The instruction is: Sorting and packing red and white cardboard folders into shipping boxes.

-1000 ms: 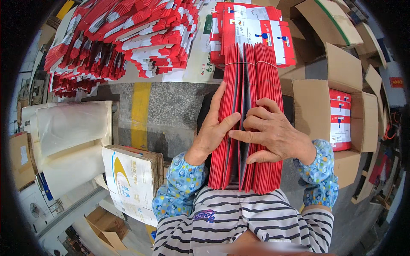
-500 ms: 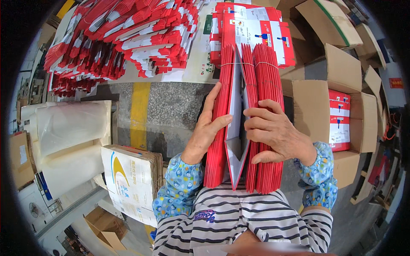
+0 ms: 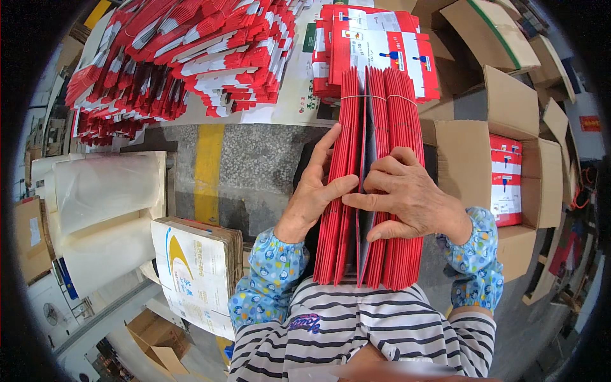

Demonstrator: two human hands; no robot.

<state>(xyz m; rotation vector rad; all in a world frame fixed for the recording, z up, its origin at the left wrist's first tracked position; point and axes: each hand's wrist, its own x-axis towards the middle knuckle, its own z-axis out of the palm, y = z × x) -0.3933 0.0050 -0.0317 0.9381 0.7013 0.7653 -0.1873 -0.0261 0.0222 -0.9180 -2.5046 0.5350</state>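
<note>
A bundle of flat, folded red cartons (image 3: 403, 134) stands on edge against my body, with thin pale bands across its far part. My left hand (image 3: 313, 194) presses along its left side, thumb over the top edges and fingers stretched down the outside. Bent over the upper edges is my right hand (image 3: 410, 197), its index finger reaching left across a narrow gap and its thumb resting on the cartons. Inside that gap a grey-white carton face shows as a thin strip. The right hand's fingertips are partly hidden among the edges.
Ahead, a table carries a large heap of banded red-and-white cartons (image 3: 235, 63) and a flat stack of printed cartons (image 3: 375, 38). An open cardboard box (image 3: 461, 156) with red packs stands to my right. A cardboard stack (image 3: 194, 274) lies left.
The wide gap in the bundle has narrowed to a slit. My left hand has moved right with the left-hand cartons, and my right index finger now extends left over the gap.
</note>
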